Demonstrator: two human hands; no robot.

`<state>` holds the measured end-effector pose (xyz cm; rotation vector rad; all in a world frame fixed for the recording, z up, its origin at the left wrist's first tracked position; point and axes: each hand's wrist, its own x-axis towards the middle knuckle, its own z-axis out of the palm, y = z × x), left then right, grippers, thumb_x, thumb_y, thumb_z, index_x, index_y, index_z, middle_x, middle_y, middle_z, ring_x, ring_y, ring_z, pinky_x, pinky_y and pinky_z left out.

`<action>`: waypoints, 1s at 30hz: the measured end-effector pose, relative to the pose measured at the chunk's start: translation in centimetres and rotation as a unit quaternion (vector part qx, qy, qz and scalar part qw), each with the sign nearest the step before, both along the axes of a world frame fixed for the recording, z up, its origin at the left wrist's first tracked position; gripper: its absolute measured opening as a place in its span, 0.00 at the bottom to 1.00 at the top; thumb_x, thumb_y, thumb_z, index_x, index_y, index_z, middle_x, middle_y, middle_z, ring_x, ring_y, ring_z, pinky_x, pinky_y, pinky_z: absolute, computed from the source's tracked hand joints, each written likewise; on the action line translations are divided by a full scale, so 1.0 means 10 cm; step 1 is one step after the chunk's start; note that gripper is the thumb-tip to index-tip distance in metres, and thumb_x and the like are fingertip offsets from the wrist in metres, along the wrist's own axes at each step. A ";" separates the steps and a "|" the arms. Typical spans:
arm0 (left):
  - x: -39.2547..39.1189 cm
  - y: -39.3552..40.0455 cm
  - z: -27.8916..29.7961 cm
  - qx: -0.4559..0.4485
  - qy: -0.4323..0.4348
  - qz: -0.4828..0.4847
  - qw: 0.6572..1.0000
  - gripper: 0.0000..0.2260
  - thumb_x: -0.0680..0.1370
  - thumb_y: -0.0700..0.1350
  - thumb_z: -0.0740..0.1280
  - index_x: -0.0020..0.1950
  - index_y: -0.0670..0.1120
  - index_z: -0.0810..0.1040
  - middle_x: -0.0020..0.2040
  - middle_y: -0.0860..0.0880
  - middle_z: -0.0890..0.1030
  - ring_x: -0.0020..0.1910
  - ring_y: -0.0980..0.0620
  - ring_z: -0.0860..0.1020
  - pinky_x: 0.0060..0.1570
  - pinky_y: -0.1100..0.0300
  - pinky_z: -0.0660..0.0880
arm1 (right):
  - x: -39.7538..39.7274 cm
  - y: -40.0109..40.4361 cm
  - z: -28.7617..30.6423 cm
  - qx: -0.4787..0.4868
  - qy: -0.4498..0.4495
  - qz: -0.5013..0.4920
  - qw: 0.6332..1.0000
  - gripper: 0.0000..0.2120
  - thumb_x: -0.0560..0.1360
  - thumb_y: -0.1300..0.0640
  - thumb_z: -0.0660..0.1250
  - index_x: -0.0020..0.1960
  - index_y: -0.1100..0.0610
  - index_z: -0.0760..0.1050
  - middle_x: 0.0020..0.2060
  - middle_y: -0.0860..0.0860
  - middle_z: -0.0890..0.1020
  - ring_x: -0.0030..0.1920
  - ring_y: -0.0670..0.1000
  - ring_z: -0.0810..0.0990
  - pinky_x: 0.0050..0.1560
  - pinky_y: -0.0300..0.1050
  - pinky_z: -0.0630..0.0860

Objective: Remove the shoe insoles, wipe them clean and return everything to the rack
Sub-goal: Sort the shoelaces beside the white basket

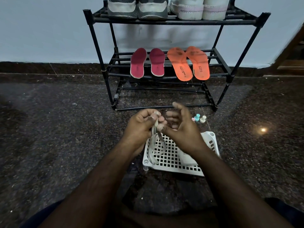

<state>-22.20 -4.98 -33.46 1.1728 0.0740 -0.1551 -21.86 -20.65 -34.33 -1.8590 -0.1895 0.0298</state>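
Resting on rack point(218, 53): 4 insoles point(169, 63), 4 shoes point(167, 9).

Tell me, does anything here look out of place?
Yes. The four insoles lie bare on the rack's middle shelf, not inside the shoes above. The two orange ones overlap.

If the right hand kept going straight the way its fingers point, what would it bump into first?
Most likely the left hand. The right hand has its fingers curled open toward the left, and the left hand sits close beside it, gripping a pale shoelace. Depth is hard to judge, so it might just brush the lace.
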 end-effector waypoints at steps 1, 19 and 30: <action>0.01 -0.01 0.01 -0.038 0.007 0.018 0.999 0.06 0.83 0.37 0.61 0.52 0.41 0.78 0.43 0.45 0.84 0.46 0.48 0.84 0.47 0.57 0.82 | -0.02 0.04 -0.06 0.020 0.030 0.035 0.999 0.45 0.63 0.40 0.78 0.73 0.43 0.59 0.61 0.40 0.75 0.64 0.42 0.75 0.66 0.51 0.74; 0.31 0.57 -0.05 -0.230 0.083 0.262 0.934 0.08 0.85 0.39 0.57 0.49 0.45 0.74 0.36 0.51 0.73 0.23 0.60 0.64 0.20 0.68 0.60 | -0.33 0.39 -0.30 -0.135 -0.013 0.012 0.991 0.13 0.81 0.50 0.62 0.47 0.56 0.81 0.33 0.48 0.81 0.37 0.46 0.79 0.41 0.44 0.72; 0.33 0.68 -0.07 -0.217 0.085 0.293 0.927 0.07 0.86 0.39 0.56 0.53 0.44 0.73 0.38 0.51 0.73 0.24 0.60 0.62 0.21 0.67 0.59 | -0.27 0.28 -0.16 0.155 0.162 -0.089 0.970 0.04 0.76 0.66 0.70 0.41 0.63 0.80 0.31 0.57 0.83 0.29 0.50 0.80 0.29 0.39 0.77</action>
